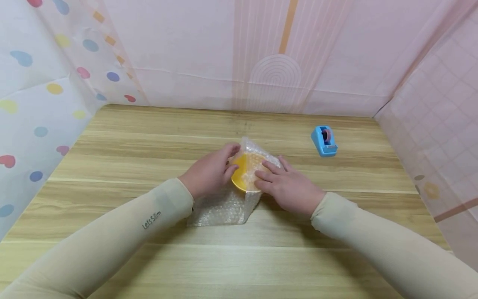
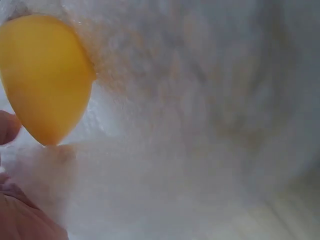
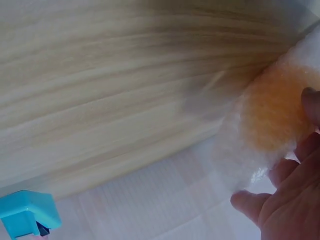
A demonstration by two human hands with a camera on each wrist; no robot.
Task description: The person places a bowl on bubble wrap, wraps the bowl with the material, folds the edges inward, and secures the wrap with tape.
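Observation:
A yellow bowl (image 1: 239, 173) lies on a sheet of bubble wrap (image 1: 224, 209) on the wooden table. One flap of the wrap covers its right part, while the left part shows bare yellow. At the bowl's left edge is my left hand (image 1: 209, 172), its thumb by the rim and its index finger farther back at the wrap. Whether these fingers pinch anything is hidden. With its fingers spread, my right hand (image 1: 287, 187) presses on the covered right side. In the right wrist view, orange-yellow shows through the wrap (image 3: 275, 110) under those fingertips.
A blue tape dispenser (image 1: 324, 142) with a pinkish roll stands at the back right of the wooden table (image 1: 239, 257). Patterned cloth or paper walls (image 1: 179, 62) enclose the table's back and both sides.

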